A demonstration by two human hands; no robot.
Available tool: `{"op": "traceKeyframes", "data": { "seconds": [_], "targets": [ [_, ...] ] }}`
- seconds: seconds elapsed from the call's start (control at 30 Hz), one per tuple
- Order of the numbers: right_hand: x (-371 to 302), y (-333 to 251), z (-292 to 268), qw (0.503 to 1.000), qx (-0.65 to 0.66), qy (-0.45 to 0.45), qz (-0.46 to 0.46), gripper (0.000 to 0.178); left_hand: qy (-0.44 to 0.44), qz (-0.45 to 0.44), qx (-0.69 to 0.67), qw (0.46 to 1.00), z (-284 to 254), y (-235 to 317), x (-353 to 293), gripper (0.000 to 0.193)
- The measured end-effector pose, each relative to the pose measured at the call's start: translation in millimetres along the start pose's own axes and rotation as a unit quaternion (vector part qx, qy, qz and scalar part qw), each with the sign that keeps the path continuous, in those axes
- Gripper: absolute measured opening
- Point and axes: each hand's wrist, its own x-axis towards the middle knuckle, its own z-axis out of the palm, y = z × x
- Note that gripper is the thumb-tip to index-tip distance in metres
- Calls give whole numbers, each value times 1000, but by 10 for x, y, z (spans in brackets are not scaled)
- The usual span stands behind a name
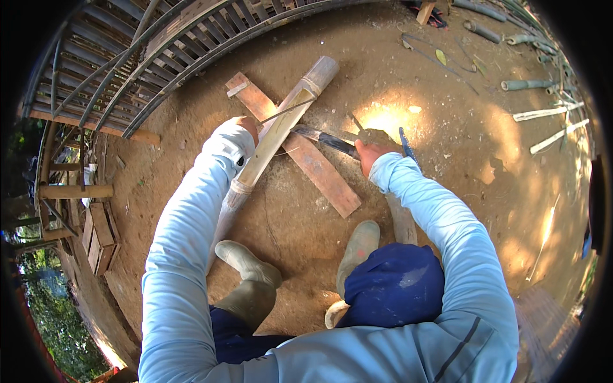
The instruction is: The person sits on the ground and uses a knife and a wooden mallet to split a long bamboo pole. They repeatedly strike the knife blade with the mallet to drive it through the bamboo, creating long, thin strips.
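A bamboo pole (pixel 276 137), cut open along its middle, slants across the ground and over a reddish-brown plank (pixel 322 175). At the pole's left side my left hand (pixel 248 126) is closed on a thin dark strip (pixel 287 110), which crosses the opened part of the bamboo. My right hand (pixel 372 155), to the right of the pole, grips a knife (pixel 336 143) by its black handle. The blade points left toward the bamboo and lies above the plank. Just beyond the right hand is a brownish lump (pixel 378 136) that I cannot make out.
A slatted bamboo structure (pixel 172 60) curves along the far left. Cut bamboo pieces (pixel 527 85) lie at the far right. My boots (pixel 246 260) stand on the dirt floor near the pole's close end. A wooden crate (pixel 100 237) sits at the left.
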Motion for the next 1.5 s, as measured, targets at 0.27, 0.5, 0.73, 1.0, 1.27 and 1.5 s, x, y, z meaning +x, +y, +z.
{"op": "traceKeyframes", "data": {
  "seconds": [0.27, 0.5, 0.73, 1.0, 1.27, 1.5],
  "targets": [
    [-31, -90, 203, 999, 27, -23, -23, 54, -10, 80, -127, 989, 934, 60, 19, 27],
    [-258, 16, 714, 995, 102, -19, 5, 60, -120, -175, -944, 254, 1211, 1545, -620, 12],
    [-282, 231, 641, 999, 31, 24, -25, 58, -80, -209, -844, 488, 859, 1264, -596, 19],
    [340, 524, 929, 952, 285, 91, -67, 61, -90, -179, -743, 639, 880, 252, -292, 14],
    [410, 483, 667, 874, 465, 132, -43, 48, 59, -168, -714, 677, 2454, 691, 18, 29],
    [365, 307, 45, 919, 306, 246, -21, 46, 140, -173, -661, 716, 2544, 1068, 33, 27]
  ]
}}
